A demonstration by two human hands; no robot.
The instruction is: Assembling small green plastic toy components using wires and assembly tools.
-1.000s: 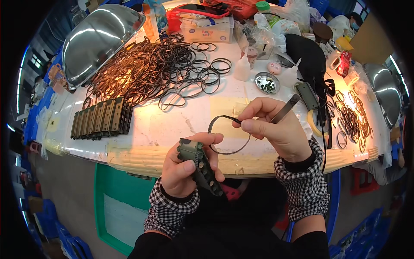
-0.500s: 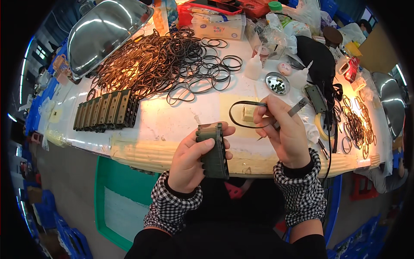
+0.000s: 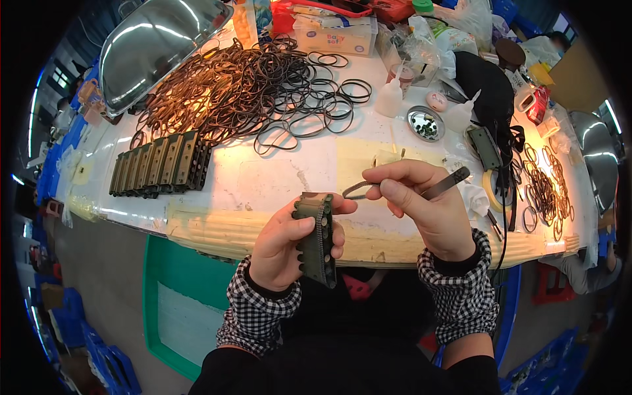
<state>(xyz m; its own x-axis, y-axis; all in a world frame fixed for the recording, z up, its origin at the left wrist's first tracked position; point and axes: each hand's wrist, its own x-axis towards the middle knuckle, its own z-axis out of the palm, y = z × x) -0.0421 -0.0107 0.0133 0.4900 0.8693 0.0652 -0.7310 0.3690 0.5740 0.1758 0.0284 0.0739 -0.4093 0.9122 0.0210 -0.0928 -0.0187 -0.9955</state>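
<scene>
My left hand [image 3: 280,245] grips a green toy tank hull [image 3: 317,247], tilted, with wheels along its side and a toothed dark track on the edge facing right. In my right hand [image 3: 424,201] a dark rubber track loop [image 3: 357,191] is pinched between thumb and fingers, its free end reaching toward the hull but apart from it. Dark metal tweezers [image 3: 449,182] also rest in that hand, sticking out to the right. A big tangled heap of track loops [image 3: 243,92] lies beyond my left hand. Left of it stands a row of similar hulls [image 3: 158,164].
A small metal dish [image 3: 425,124] of dark bits sits between two white squeeze bottles [image 3: 390,99]. Another hull [image 3: 484,148] lies at right, near a smaller pile of loops [image 3: 543,191]. A shiny metal lamp shade [image 3: 158,49] hangs at far left. Below the table edge is a green bin [image 3: 187,296].
My right hand has come nearer to the left one, and the loop in it now shows smaller, by the hull's top. My left hand has turned the hull, showing more of its wheeled side.
</scene>
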